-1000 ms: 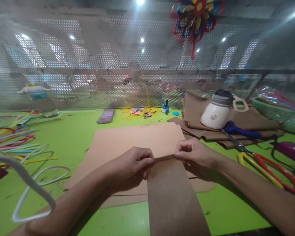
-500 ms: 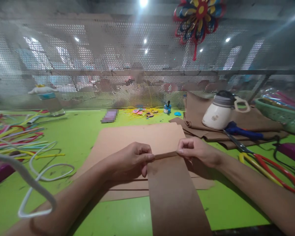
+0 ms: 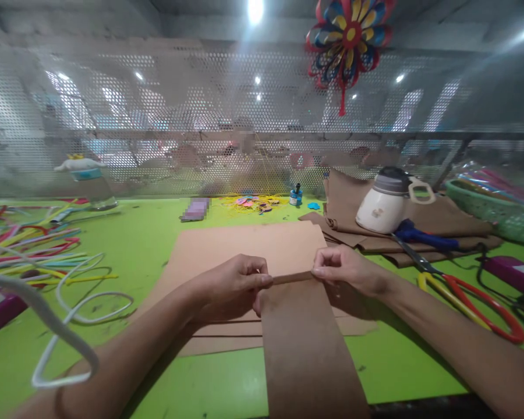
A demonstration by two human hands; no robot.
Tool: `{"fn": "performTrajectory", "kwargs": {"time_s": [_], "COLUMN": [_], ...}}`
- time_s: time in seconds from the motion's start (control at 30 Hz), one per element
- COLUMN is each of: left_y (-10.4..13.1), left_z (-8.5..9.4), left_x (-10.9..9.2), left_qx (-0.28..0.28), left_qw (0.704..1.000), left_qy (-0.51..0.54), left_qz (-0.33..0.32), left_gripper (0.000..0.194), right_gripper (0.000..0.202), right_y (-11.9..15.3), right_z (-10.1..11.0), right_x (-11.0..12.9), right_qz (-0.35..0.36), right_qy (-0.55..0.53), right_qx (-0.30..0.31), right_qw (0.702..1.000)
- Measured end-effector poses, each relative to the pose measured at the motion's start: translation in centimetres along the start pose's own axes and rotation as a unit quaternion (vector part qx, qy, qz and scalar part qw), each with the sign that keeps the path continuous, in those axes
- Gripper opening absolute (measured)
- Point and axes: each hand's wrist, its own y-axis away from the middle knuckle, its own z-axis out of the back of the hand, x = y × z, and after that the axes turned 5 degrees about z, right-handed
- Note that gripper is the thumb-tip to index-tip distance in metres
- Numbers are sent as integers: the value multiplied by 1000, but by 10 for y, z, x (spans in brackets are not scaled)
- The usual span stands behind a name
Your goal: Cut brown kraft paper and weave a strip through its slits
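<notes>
A long brown strip [image 3: 308,349] runs from the near table edge up to both hands, its far end folded over into a narrow band. My left hand [image 3: 244,282] pinches the left corner of that fold between thumb and fingers. The right corner is gripped the same way by my right hand [image 3: 343,269]. Beneath the hands lie large light-brown sheets [image 3: 248,241], stacked unevenly on the green table [image 3: 218,387].
Scissors [image 3: 454,285], a blue-handled tool [image 3: 428,235] and a white bottle [image 3: 382,201] are at the right by folded brown material [image 3: 454,218]. Coloured strips [image 3: 39,250] and a white cord [image 3: 65,337] occupy the left. A pinwheel [image 3: 351,35] hangs above.
The view has shifted slightly, so the background sits lower and the right-side items further left. Both hands keep their pinch on the folded end.
</notes>
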Motion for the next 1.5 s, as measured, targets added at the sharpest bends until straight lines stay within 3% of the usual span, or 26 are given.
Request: {"fn": "performTrajectory", "kwargs": {"time_s": [0.2,0.3,0.37,0.43,0.53,0.63,0.73,0.87,1.0,1.1,1.23,1.4,1.5], "left_y": [1,1,2,4,7,8,6,1,-2,-1,0,-1,-5], "left_z": [-3,-6,-11,-18,-25,-23,-15,-11,-15,-18,-18,-21,-25], "left_x": [7,7,8,10,12,9,2,-1,0,-3,-10,-7,-3], "left_qx": [28,49,62,76,95,90,73,30,13,12,-4,-71,-124], "left_qw": [992,988,985,980,977,987,996,998,996,993,970,936,917], "left_qy": [116,142,157,177,186,131,44,24,27,-60,-222,-325,-361], "left_qz": [-43,-46,-42,-46,-45,-25,-31,-40,-81,-100,-98,-116,-118], "left_gripper": [15,13,13,12,13,21,38,36,33,35,37,37,32], "right_gripper": [27,37,41,31,15,9,8,18,26,24,20,27,25], "right_y": [-1,2,6,9,12,19,38,78,102,91,48,4,-6], "right_z": [-9,-30,-43,-52,-59,-64,-70,-75,-80,-85,-80,-59,-47], "right_x": [5,10,14,21,38,55,64,67,73,75,64,40,29], "right_qz": [38,41,48,102,224,273,228,65,-50,-67,-55,-16,24], "right_qy": [-157,-186,-136,-31,122,159,140,145,230,294,304,252,264], "right_qx": [-39,-4,60,105,105,108,94,8,-22,-43,-51,-64,-27], "right_qw": [986,982,988,989,961,943,959,987,972,953,950,966,964]}}
